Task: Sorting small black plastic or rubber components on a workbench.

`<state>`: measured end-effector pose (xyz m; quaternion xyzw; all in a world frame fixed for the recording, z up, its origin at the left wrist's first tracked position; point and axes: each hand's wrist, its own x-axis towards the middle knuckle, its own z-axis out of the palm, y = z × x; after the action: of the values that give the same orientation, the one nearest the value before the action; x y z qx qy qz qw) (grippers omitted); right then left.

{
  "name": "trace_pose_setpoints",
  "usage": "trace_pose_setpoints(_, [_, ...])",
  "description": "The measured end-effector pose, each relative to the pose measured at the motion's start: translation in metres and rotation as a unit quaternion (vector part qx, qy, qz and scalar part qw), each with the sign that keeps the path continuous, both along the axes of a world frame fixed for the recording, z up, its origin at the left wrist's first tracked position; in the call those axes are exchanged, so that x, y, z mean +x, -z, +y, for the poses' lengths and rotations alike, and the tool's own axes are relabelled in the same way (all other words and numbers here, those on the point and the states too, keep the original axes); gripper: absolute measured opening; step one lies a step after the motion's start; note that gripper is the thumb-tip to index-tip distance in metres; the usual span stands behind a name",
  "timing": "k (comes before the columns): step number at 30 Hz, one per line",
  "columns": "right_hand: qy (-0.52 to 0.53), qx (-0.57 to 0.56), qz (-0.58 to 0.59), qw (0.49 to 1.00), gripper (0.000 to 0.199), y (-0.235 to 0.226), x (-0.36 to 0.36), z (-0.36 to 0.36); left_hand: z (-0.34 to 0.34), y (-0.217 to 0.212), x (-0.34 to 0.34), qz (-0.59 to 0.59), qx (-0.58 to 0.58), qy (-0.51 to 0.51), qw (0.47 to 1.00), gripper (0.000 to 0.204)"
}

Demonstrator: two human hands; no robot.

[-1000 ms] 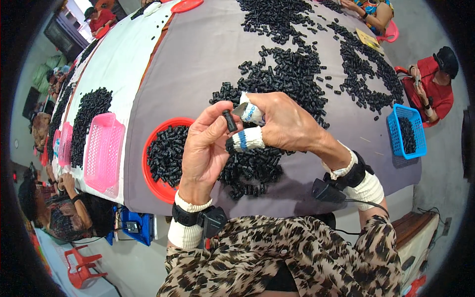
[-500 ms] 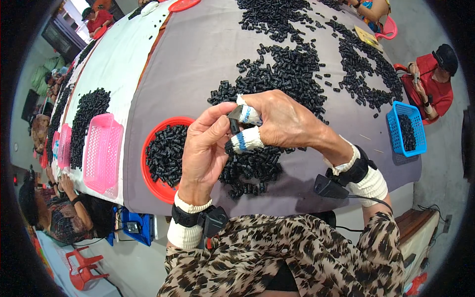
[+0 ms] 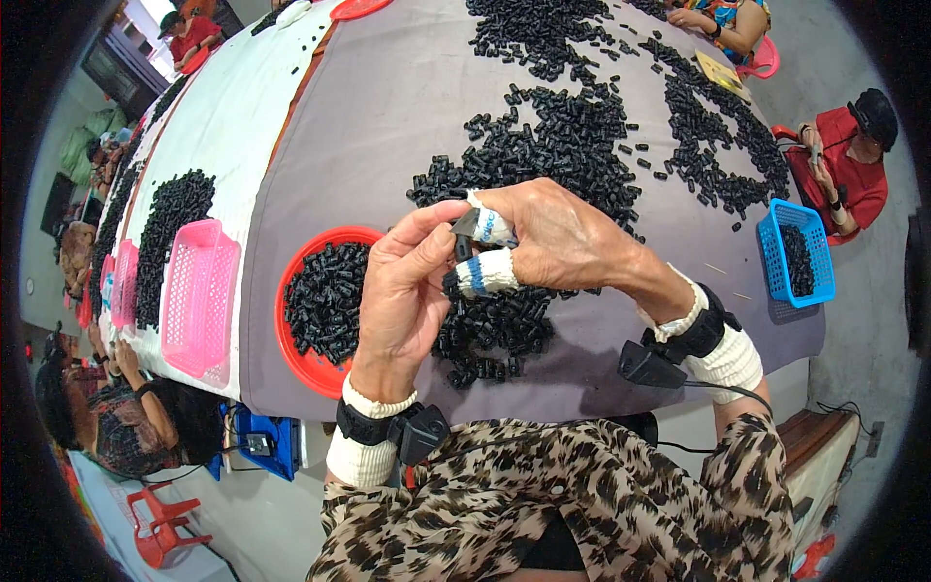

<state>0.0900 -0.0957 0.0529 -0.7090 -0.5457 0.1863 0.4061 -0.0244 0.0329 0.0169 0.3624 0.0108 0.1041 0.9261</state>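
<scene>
My left hand point(image 3: 402, 286) is closed, thumb and fingertips pinching a small black plastic part point(image 3: 463, 249). Facing it, my right hand point(image 3: 567, 233) is bent in with white wraps on its thumb and forefinger. A small dark grey flat piece point(image 3: 466, 224) sits between the wrapped forefinger and my left fingertips; its exact kind is not clear. Both hands meet over a big heap of similar black parts point(image 3: 499, 335). Beside my left hand, a round red basin point(image 3: 288, 335) is filled with such parts.
A grey cloth point(image 3: 320, 184) covers the table, with more black heaps point(image 3: 572, 136) farther off. A pink basket point(image 3: 199, 301) stands to the left, a blue basket point(image 3: 797, 254) to the right. A person in red point(image 3: 849, 165) sits at the right; others sit around the tables.
My hands have barely shifted; the black part and the flat piece between my fingers have tilted slightly. At the far right corner, another person's arm has come farther over the table.
</scene>
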Motion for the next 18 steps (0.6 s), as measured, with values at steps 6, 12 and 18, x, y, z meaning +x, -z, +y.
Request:
trace_pose_setpoints(6, [-0.007, -0.007, 0.019, 1.000, 0.024, -0.002, -0.002, -0.003, -0.005, 0.002, 0.001, 0.026, 0.014, -0.030, 0.999, 0.022])
trace_pose_setpoints(12, [-0.009, 0.002, 0.018, 1.000, 0.021, -0.005, -0.003, -0.005, -0.009, 0.001, 0.001, 0.019, 0.009, -0.036, 0.999, 0.020])
trace_pose_setpoints(18, [-0.002, 0.011, -0.003, 1.000, 0.026, 0.012, 0.002, -0.006, -0.010, 0.003, 0.003, 0.032, 0.022, -0.052, 0.998, 0.021])
